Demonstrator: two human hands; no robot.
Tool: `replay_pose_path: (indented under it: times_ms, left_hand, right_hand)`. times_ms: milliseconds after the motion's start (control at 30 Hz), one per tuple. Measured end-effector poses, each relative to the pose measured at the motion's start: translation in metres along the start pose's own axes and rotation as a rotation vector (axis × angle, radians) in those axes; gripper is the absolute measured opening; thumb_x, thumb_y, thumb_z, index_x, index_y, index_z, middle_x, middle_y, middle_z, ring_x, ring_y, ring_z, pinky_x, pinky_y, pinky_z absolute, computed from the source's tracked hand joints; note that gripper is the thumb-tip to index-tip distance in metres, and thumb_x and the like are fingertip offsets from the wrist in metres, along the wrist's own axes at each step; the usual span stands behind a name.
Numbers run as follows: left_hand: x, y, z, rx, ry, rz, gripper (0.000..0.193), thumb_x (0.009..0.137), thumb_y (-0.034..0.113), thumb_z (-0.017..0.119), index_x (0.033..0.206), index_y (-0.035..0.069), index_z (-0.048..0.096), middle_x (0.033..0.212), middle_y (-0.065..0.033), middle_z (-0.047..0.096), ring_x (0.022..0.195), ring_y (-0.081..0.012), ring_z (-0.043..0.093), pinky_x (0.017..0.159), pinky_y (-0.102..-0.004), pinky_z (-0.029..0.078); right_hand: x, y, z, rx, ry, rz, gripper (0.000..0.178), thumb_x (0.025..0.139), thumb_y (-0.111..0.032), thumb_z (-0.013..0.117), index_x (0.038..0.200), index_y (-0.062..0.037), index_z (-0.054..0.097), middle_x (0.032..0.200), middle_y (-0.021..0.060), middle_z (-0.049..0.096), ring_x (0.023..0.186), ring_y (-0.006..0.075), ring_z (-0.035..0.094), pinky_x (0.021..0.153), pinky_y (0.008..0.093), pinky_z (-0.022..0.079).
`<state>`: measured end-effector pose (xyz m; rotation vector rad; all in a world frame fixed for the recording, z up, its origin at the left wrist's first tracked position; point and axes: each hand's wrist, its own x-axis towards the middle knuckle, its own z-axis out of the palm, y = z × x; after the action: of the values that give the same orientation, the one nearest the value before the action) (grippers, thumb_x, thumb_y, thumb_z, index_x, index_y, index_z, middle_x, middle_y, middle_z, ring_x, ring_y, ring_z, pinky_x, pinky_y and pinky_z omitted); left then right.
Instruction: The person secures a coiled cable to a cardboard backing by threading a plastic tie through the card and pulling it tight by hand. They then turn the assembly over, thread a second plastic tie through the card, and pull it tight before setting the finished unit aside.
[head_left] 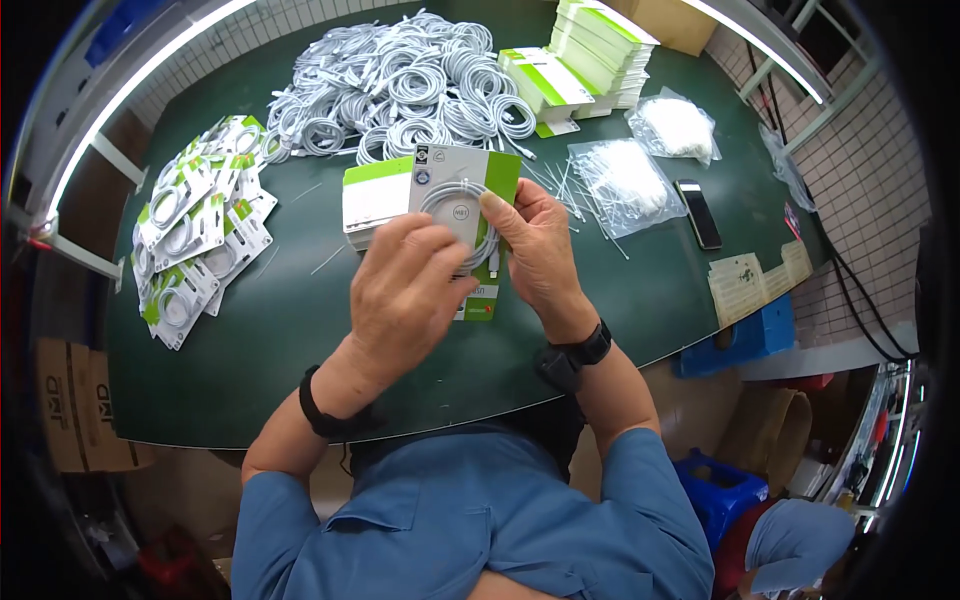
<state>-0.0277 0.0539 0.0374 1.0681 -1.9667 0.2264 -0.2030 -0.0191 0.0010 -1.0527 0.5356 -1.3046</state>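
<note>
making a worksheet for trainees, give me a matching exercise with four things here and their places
1. phone
2. heap of loose cables
3. heap of carded cables
4. single carded cable

A. left side of the table
B. in the right hand
C. just right of the nearer plastic bag
D. far middle of the table

1-C; 2-D; 3-A; 4-B

Lettering on brn ctn (62, 425) & cable card (461, 212).
</note>
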Motion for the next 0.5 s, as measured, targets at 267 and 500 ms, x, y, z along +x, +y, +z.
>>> replay_pose_path:
  times_ms: [267, 500]
  left_hand:
    - [0.002, -0.001, 0.007, 0.151, -0.139, 0.100, 0.035, 0.068, 0.009, 0.083, 0.100, 0.007, 0.070, 0.099, -0.0051, 0.067, 0.104, -0.0287, 0.061, 0.090, -0.0431, 0.046]
    - [-0.006, 0.000, 0.025, 0.184, -0.207, 0.091, 0.028, 0.070, 0.011, 0.080, 0.094, 0.008, 0.066, 0.094, -0.0048, 0.060, 0.097, -0.0274, 0.055, 0.092, -0.0464, 0.040]
  right_hand:
    - [0.000, 0.003, 0.009, -0.119, -0.052, -0.028, 0.025, 0.102, -0.015, 0.068, 0.118, 0.0042, 0.066, 0.103, 0.0055, 0.073, 0.089, 0.0072, 0.065, 0.079, 0.0252, 0.055]
    - [-0.009, 0.018, 0.000, -0.052, -0.057, 0.112, 0.028, 0.106, -0.020, 0.062, 0.122, 0.0036, 0.064, 0.108, 0.0048, 0.071, 0.093, 0.0068, 0.063, 0.082, 0.0245, 0.054]
